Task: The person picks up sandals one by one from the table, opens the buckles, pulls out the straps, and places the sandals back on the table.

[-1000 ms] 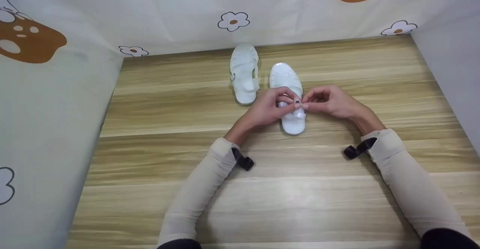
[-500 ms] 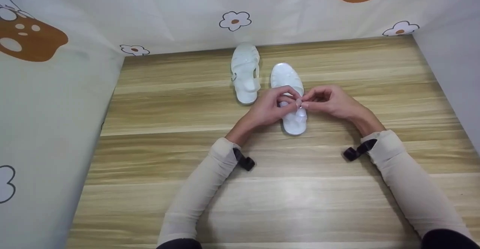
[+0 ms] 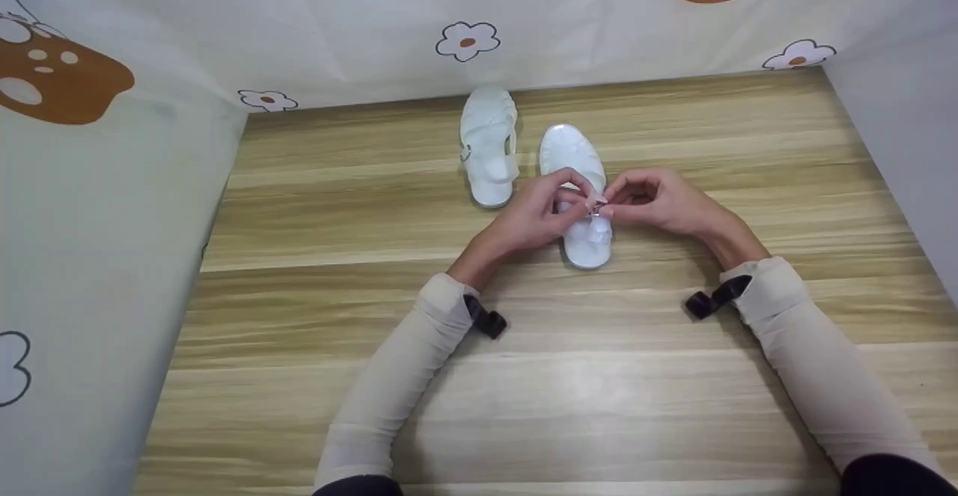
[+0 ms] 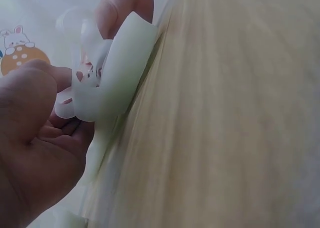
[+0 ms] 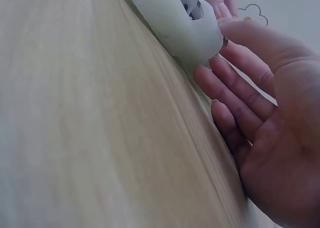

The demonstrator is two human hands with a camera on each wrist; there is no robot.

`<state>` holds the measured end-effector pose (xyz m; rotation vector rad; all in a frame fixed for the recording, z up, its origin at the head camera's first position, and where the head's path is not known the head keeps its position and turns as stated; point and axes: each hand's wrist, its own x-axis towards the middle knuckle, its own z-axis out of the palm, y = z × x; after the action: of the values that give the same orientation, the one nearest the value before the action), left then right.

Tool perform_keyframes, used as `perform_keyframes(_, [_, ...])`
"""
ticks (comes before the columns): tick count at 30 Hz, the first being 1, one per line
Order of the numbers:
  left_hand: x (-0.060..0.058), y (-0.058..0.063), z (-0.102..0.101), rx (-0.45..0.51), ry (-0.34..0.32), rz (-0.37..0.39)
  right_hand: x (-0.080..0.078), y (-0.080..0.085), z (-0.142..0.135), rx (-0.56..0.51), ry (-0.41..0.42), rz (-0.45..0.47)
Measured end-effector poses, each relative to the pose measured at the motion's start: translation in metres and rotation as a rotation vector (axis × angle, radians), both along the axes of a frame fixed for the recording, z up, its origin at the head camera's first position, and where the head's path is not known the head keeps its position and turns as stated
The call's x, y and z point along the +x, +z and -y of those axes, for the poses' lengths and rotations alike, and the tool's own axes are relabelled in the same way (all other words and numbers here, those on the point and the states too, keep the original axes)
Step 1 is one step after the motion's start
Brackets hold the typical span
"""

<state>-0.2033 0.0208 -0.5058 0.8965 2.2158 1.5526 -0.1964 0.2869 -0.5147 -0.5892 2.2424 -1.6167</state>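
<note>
A white jelly sandal (image 3: 569,153) lies on the wood-look surface, toe pointing away from me. Over its right side my two hands meet at the ankle strap (image 4: 77,30). The left hand (image 3: 533,212) reaches across the sandal and pinches the strap between thumb and index finger. From the right, my right hand (image 3: 666,200) pinches at the small metal buckle (image 3: 597,209) with thumb and index finger. Its other fingers (image 5: 240,87) are bent loosely beside the sandal's heel (image 5: 175,25) in the right wrist view. Fingertips partly hide the buckle.
A second white sandal (image 3: 488,144) lies to the left and slightly farther back, near the printed backdrop (image 3: 359,32). Pale side walls rise left and right of the wood-look surface (image 3: 569,391).
Both hands stay in nearly the same place. Between the fingertips the strap and buckle have shifted slightly, and the metal of the buckle shows differently now. The sandals have not moved.
</note>
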Motion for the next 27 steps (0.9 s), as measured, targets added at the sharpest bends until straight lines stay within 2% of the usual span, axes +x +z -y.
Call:
perform_keyframes(6, [0.002, 0.0, -0.005, 0.047, 0.012, 0.039, 0.001, -0.001, -0.003, -0.036, 0.015, 0.009])
perform_keyframes(10, [0.002, 0.0, -0.006, 0.046, 0.016, -0.01, 0.002, 0.0, -0.004, -0.059, 0.009, 0.019])
perform_keyframes(18, [0.0, 0.008, 0.003, -0.063, 0.01, -0.146, 0.0, -0.001, -0.006, -0.111, 0.011, 0.032])
perform_keyframes(27, [0.003, 0.011, 0.002, -0.096, 0.019, -0.211, -0.001, 0.0, -0.006, -0.117, 0.014, 0.036])
